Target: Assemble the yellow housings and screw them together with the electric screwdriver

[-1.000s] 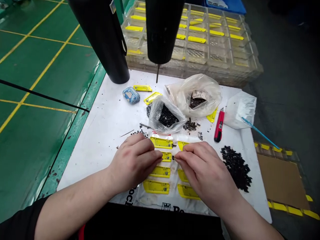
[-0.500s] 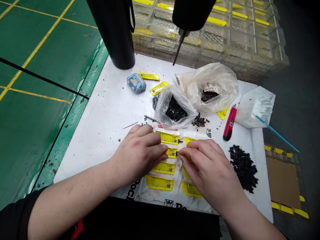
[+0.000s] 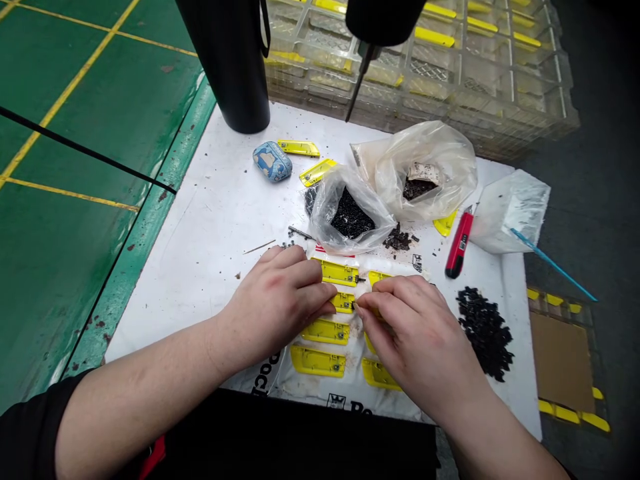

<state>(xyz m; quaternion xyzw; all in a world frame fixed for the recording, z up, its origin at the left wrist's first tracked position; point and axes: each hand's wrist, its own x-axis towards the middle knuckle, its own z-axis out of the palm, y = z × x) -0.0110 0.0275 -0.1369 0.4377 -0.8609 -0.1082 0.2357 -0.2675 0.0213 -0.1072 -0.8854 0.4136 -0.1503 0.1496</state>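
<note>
Left hand: curled, fingertips touching a yellow plastic case; firmness of grip unclear.
Right hand: fingers pinching a tiny dark part at the case's end.
Case: between the hands, among other yellow cases, on a white sheet.

Lower centre: a small dark piece at the right hand's fingertips is too small to identify; that hand hides most of a yellow casing. Upper edge: a clear plastic tray and 2 black cylinders are cut off.
</note>
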